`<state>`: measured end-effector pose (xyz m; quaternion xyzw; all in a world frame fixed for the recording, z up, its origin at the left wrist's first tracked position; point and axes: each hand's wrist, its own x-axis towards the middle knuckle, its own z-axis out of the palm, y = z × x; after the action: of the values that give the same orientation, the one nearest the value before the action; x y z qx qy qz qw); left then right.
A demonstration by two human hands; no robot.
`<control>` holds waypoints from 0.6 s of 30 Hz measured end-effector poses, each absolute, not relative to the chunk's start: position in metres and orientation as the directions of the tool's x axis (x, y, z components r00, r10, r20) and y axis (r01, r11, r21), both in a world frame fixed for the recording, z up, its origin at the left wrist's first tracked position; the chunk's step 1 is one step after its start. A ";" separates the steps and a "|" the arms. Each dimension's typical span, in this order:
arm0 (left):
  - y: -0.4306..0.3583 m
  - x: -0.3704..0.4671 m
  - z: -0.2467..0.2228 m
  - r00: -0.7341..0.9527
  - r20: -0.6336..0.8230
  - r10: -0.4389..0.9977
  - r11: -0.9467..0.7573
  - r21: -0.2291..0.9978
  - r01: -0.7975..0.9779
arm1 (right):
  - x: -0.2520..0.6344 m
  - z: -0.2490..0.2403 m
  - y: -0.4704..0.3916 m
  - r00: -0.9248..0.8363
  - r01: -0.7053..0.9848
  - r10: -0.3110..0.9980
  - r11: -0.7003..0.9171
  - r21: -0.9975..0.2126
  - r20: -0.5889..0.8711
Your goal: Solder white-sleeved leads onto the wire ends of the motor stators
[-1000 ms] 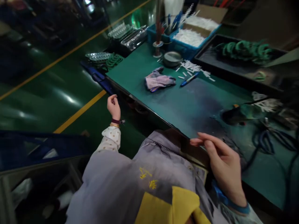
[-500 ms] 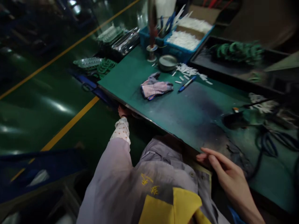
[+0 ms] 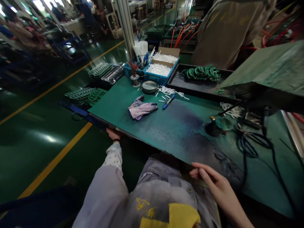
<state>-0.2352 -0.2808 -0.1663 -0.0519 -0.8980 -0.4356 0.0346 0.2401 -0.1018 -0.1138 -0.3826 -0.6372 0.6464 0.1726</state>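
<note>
My left hand reaches under the front edge of the green-topped workbench, its fingers hidden below the top. What it touches there cannot be seen. At the same edge, further right, my right hand hovers or rests with its fingers loosely stretched and nothing visible in them. A striped work glove lies on the bench, above and right of my left hand. Beside it is a blue marker pen, with short white tubes scattered behind. A round metal dish stands near the tubes.
Blue bins of white pieces and a wire spool stand at the back. A black tray holds green coils. Cables and pliers lie right, under a slanted metal hood. A co-worker is behind.
The view has tilted up, showing more of the workshop and the co-worker's back. My left hand is still under the bench edge and my right hand still at the front edge.
</note>
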 end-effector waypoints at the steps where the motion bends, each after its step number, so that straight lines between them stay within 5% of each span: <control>1: -0.287 -0.233 -0.168 -0.993 0.110 -0.049 0.628 0.776 0.055 | 0.234 -0.111 -0.101 -0.664 0.244 0.703 -0.117 -0.963 -0.254; 4: -0.310 -0.216 -0.164 -0.951 0.136 -0.278 0.625 0.778 -0.072 | 0.215 -0.101 -0.102 -0.743 0.152 0.646 -0.091 -0.984 -0.175; 8: -0.354 -0.179 -0.134 -0.929 0.281 -0.238 0.626 0.776 0.074 | 0.190 -0.083 -0.101 -0.853 0.006 0.522 -0.033 -0.999 -0.023; 10: -0.370 -0.156 -0.110 -0.898 0.426 -0.110 0.558 0.774 0.299 | 0.174 -0.073 -0.099 -0.883 -0.042 0.467 0.032 -0.999 0.052; 13: -0.371 -0.115 -0.068 -0.894 0.431 0.120 0.387 0.810 0.442 | 0.148 -0.058 -0.100 -0.913 -0.150 0.360 0.143 -0.978 0.193; 18: -0.307 -0.040 -0.012 -0.643 0.433 0.631 -0.261 0.900 0.350 | 0.122 -0.047 -0.116 -0.899 -0.366 0.122 0.314 -0.876 0.420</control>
<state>-0.0400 -0.3069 -0.0117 -0.4094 -0.5992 -0.6802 -0.1033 0.1223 -0.1161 -0.0473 0.0779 -0.7828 0.5805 0.2102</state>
